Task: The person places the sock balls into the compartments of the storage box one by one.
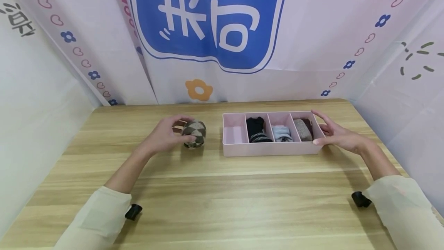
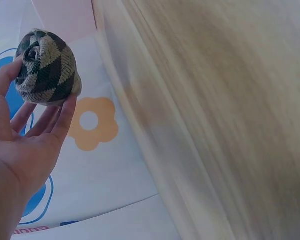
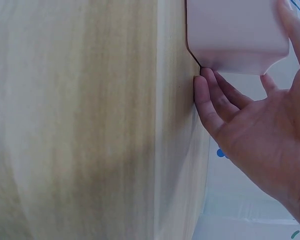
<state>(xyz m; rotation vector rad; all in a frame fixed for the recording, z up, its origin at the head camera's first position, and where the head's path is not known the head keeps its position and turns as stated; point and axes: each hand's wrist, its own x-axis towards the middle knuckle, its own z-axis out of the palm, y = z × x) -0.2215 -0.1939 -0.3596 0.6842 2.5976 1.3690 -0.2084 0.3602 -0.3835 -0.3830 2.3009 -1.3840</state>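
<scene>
My left hand (image 1: pixel 166 136) pinches a rolled pair of argyle socks (image 1: pixel 195 132), brown-green and beige, left of a pink divided storage box (image 1: pixel 270 149). In the left wrist view the sock roll (image 2: pixel 50 72) sits between thumb and fingertips, held off the table. The right hand (image 1: pixel 341 138) grips the box's right end, thumb at the front corner and a finger at the back one. Beneath that end the other fingers (image 3: pixel 225 95) are bent in the right wrist view. The box's leftmost compartment is bare; the others hold rolled black socks (image 1: pixel 256 128), pale blue-grey socks (image 1: pixel 281 133) and grey-brown socks (image 1: pixel 303 130).
The box stands on a wood-grain table (image 1: pixel 222 200), towards its back edge. Behind it hangs a white printed cloth (image 1: pixel 312 49) with an orange flower (image 1: pixel 199 90). Pale walls (image 1: pixel 31 107) flank the table on both sides.
</scene>
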